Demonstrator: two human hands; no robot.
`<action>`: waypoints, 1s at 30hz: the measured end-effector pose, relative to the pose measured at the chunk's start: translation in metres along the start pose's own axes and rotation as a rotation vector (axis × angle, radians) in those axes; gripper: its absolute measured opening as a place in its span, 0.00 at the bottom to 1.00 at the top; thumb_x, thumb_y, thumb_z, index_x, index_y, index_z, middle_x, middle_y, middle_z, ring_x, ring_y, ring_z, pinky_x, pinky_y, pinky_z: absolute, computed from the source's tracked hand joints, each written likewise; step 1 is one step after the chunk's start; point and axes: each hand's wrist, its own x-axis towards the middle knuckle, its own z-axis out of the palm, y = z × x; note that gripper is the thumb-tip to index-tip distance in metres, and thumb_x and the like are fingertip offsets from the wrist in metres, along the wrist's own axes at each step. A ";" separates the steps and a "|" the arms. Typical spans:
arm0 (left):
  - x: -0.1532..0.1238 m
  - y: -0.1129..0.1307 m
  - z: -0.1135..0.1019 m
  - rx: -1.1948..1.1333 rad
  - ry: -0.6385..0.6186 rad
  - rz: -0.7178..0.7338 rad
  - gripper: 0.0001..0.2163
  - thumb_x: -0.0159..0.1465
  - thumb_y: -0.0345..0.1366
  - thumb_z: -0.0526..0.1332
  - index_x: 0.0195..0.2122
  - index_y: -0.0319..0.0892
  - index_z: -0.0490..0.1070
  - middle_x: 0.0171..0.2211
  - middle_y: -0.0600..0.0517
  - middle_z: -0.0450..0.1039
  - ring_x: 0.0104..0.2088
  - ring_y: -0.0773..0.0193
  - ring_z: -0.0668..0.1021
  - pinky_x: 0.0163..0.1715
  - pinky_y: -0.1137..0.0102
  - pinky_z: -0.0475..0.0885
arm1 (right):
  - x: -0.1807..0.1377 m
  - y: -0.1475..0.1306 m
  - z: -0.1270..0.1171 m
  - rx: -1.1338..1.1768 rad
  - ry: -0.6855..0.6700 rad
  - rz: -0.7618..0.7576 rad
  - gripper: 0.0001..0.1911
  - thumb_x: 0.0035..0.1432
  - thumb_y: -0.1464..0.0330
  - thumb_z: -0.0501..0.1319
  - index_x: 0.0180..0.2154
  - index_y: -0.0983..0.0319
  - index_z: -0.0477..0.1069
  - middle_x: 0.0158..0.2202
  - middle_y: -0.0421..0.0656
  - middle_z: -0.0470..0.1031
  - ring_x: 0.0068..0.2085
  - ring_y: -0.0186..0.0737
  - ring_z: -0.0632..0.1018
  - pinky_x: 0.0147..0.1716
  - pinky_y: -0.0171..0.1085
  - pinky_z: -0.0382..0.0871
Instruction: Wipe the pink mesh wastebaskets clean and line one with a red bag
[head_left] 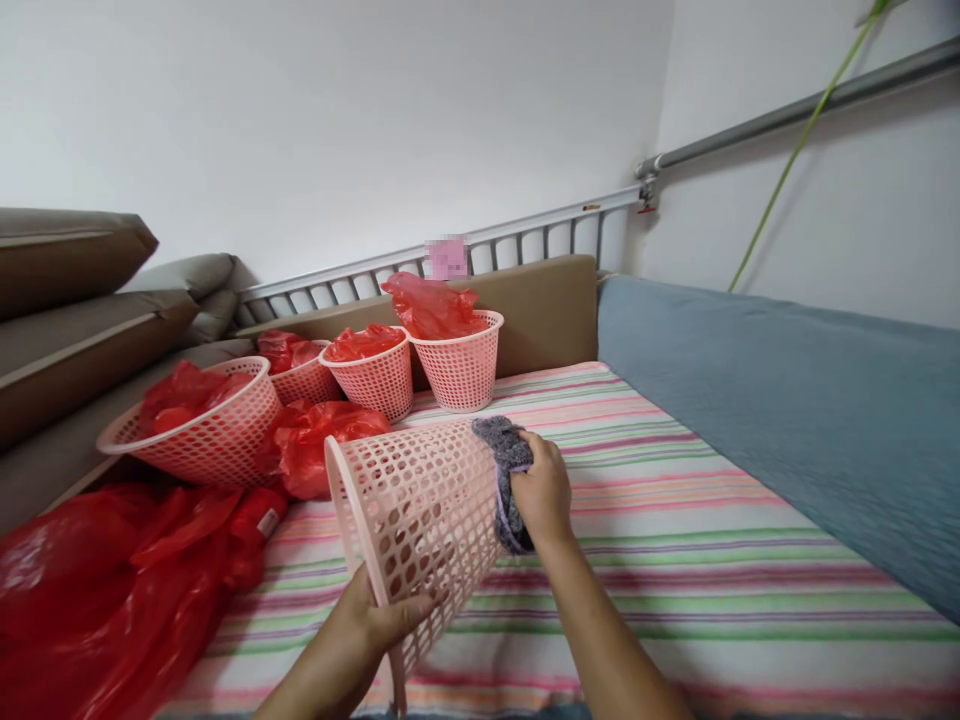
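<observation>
Gripping a sideways pink perforated plastic basket (457,450) by its rim, thumb outside and fingers within, a person's left hand (379,625) holds it over a striped bedsheet (675,560) as the right hand (545,487) clasps a gray cloth (501,440) against its base. Four similar baskets (459,375), containing red plastic bags (431,308), stand beyond, near a radiator (616,228).

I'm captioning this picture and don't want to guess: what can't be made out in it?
All in the head view:
- Left hand: fingers partly hidden by the mesh wall of the held basket.
- Gray cloth: partly covered by the right hand.
- Large red bag: cut off by the left and bottom edges.
- White label: too small to read.
- Pink patch by the radiator: blurred by pixelation.
</observation>
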 end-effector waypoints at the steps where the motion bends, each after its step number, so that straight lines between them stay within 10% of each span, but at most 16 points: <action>1: 0.002 0.001 0.003 -0.003 0.010 -0.001 0.41 0.54 0.35 0.69 0.65 0.49 0.48 0.64 0.44 0.58 0.62 0.45 0.63 0.61 0.53 0.57 | -0.003 -0.006 0.001 0.018 -0.008 -0.016 0.22 0.48 0.79 0.53 0.46 0.61 0.70 0.42 0.47 0.71 0.46 0.46 0.70 0.46 0.43 0.66; 13: 0.010 -0.021 0.004 0.158 -0.012 -0.044 0.24 0.49 0.39 0.70 0.49 0.43 0.72 0.39 0.46 0.80 0.44 0.45 0.78 0.43 0.58 0.75 | -0.082 -0.121 -0.019 0.421 -0.272 -0.361 0.28 0.43 0.80 0.59 0.48 0.56 0.69 0.49 0.46 0.67 0.50 0.45 0.69 0.50 0.44 0.65; 23: -0.013 -0.044 -0.014 0.279 -0.205 -0.063 0.31 0.60 0.45 0.62 0.64 0.53 0.53 0.67 0.50 0.51 0.67 0.51 0.50 0.65 0.53 0.36 | -0.008 -0.027 0.005 0.074 -0.005 -0.101 0.22 0.49 0.77 0.54 0.46 0.59 0.70 0.44 0.46 0.72 0.47 0.46 0.70 0.48 0.44 0.65; 30: -0.023 -0.055 -0.037 0.396 -0.236 -0.090 0.31 0.58 0.44 0.64 0.62 0.54 0.57 0.66 0.50 0.53 0.67 0.50 0.50 0.65 0.52 0.37 | 0.010 0.018 -0.003 -0.042 -0.009 0.113 0.19 0.50 0.73 0.55 0.45 0.60 0.71 0.40 0.46 0.72 0.43 0.47 0.72 0.41 0.41 0.65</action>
